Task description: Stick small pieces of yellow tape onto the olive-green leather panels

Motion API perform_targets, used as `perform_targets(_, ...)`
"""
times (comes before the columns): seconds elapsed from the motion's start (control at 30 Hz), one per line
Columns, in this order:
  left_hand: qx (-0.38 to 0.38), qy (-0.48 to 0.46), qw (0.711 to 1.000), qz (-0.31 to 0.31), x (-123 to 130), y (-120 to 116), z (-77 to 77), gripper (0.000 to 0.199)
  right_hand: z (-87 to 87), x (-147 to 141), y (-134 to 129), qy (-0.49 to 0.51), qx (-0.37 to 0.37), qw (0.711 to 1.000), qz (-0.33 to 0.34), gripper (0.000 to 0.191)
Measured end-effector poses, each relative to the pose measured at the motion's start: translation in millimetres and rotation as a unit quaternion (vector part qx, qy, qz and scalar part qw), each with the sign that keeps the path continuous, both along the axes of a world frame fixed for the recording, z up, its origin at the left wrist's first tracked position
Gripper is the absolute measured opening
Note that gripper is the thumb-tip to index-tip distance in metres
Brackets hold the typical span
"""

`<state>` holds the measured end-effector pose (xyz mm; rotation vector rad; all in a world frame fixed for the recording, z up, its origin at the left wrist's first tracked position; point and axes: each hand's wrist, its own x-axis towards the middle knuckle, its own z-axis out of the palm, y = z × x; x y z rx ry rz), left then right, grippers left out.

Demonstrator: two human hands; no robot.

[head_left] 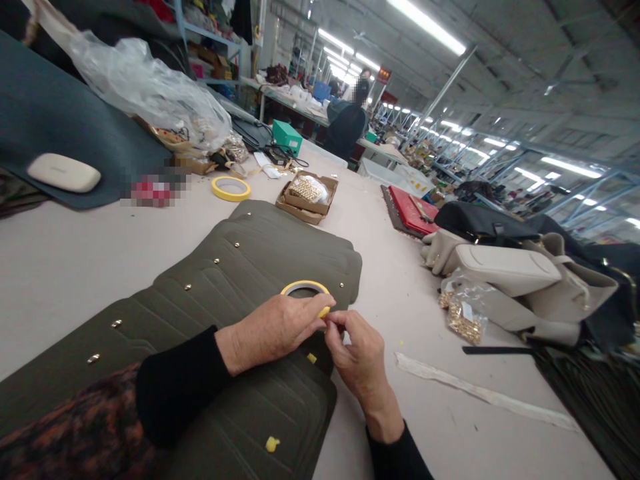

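Note:
My left hand [280, 325] is closed on a roll of yellow tape [305, 285], which it holds above the dark olive panels. Pinched fingers of my right hand [359, 353] meet the tape at the roll's near edge, close to my left fingertips. Beneath both hands lie overlapping olive panels [200, 320] with stitched or pressed lines. Small gold metal pieces [188, 287] sit in a row along them. Two bits of yellow tape [272, 444] are stuck on the nearest panel. How much tape is pulled off the roll is hidden by my fingers.
A second yellow tape roll [231, 189] and a cardboard box [306, 197] of gold parts lie beyond the panels. At right are beige bag pieces [510, 268], a bag of gold hardware [465, 321] and a white strip [480, 390]. A person [346, 123] stands farther back.

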<state>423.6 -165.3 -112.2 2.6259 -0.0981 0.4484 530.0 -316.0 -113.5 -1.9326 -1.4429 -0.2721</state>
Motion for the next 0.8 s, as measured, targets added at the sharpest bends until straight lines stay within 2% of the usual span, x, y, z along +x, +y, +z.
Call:
perform_targets(0.1, 0.002, 0.015, 1.000, -0.004, 1.1, 1.1, 3.3, 0.011, -0.8, -1.4, 1.5, -0.050, 0.006, 0.999, -0.016, 0.018)
perform_targets(0.23, 0.017, 0.005, 1.000, 0.020, 3.4, 3.1, 3.9, 0.012, 2.4, -8.3, 4.4, -0.045, 0.033, 0.998, -0.041, 0.018)
perform_targets(0.3, 0.027, -0.016, 0.999, 0.032, 3.6, 2.3, 4.5, 0.014, 4.4, -11.4, 6.7, 0.028, 0.037, 0.997, -0.068, 0.016)
perform_targets(0.37, 0.040, -0.042, 0.997, 0.047, 2.4, -0.7, 6.5, 0.016, 4.8, -10.0, 9.4, 0.149, 0.035, 0.983, -0.097, 0.014)
perform_targets(0.47, 0.062, -0.081, 0.993, 0.058, -1.2, -7.5, 9.7, 0.019, -0.1, 3.9, 11.9, 0.315, 0.048, 0.936, -0.146, 0.017)
perform_targets(0.57, 0.091, -0.075, 0.991, 0.058, -1.6, -9.1, 8.4, 0.019, -10.0, 23.6, 10.9, 0.398, 0.072, 0.896, -0.185, 0.024)
perform_targets(0.6, 0.103, -0.059, 0.991, 0.064, -0.2, -7.3, 6.8, 0.017, -13.6, 28.6, 10.4, 0.403, 0.071, 0.894, -0.180, 0.026)
perform_targets(0.73, 0.138, 0.006, 0.985, 0.101, 9.2, 5.3, -0.7, 0.012, -25.3, 36.1, 11.3, 0.345, 0.025, 0.929, -0.129, 0.025)
perform_targets(0.8, 0.150, 0.023, 0.983, 0.103, 12.7, 9.1, -3.0, 0.010, -28.5, 36.2, 13.2, 0.326, 0.011, 0.937, -0.123, 0.024)
